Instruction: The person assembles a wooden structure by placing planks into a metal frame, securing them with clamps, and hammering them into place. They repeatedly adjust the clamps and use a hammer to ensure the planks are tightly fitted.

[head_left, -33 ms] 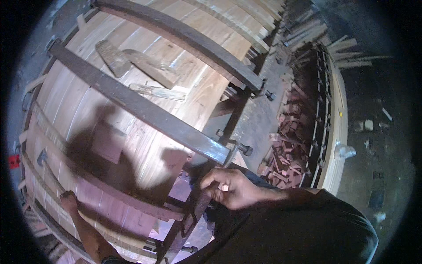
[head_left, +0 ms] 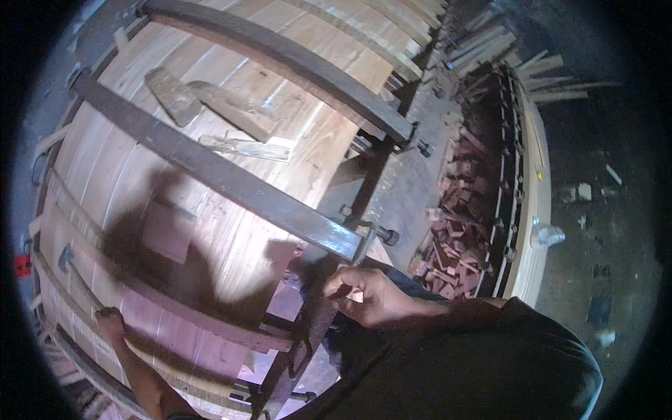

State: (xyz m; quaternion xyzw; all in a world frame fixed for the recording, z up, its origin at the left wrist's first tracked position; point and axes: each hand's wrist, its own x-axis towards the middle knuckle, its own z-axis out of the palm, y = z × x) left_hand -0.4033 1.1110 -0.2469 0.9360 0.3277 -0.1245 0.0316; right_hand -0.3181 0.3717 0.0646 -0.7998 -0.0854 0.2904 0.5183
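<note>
My left hand is closed round the handle of a hammer, whose head rests over the planks at the lower left. Pale wooden planks lie side by side under dark metal clamp bars. At the near end of the middle bar, a clamp screw sticks out. Just below that end is my right hand, its fingers curled together above a dark metal rail. Whatever is between those fingers, if anything, is hidden.
On the planks lie a wooden wedge, a longer block and a thin scrap. Wood offcuts are heaped at the right, beside long boards. Loose sticks lie at the upper right.
The planks and clamp bars have shifted slightly left and up in the view. Both hands look nearly the same, the left still round the hammer.
</note>
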